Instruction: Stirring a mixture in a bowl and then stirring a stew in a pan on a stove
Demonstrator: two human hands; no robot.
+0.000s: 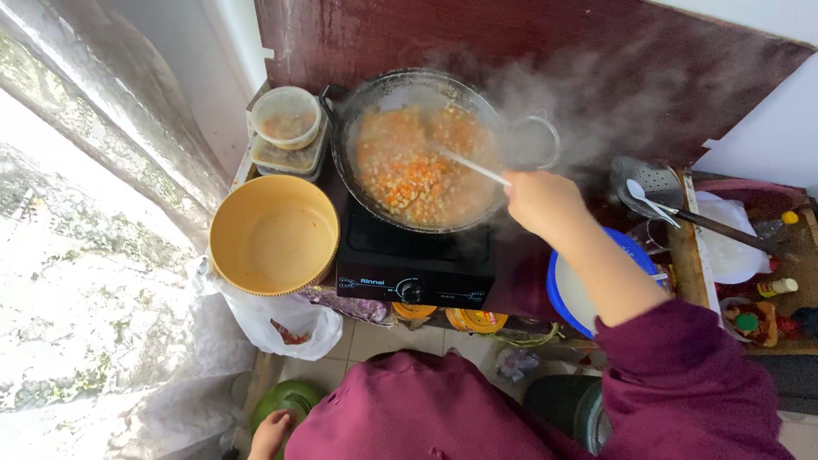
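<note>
The fingers of the right hand point(541, 200) are clenching the handle of a pale spoon point(473, 167), the arm reaching forward from a maroon sleeve, the spoon's tip dipping into the steaming wok point(417, 153) (orange stew) on the black stove point(415, 268). The left hand point(271, 430) is hanging low beside a green object; whether its fingers are gripping cannot be told. A yellow bowl point(273, 234) is sitting left of the stove.

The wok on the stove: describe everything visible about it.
The wok is dark, round metal with a loop handle at its right, sitting level on a black single-burner stove. It holds steaming orange stew with pale chunks. A pale utensil, held by the right hand, dips into the food.
</note>
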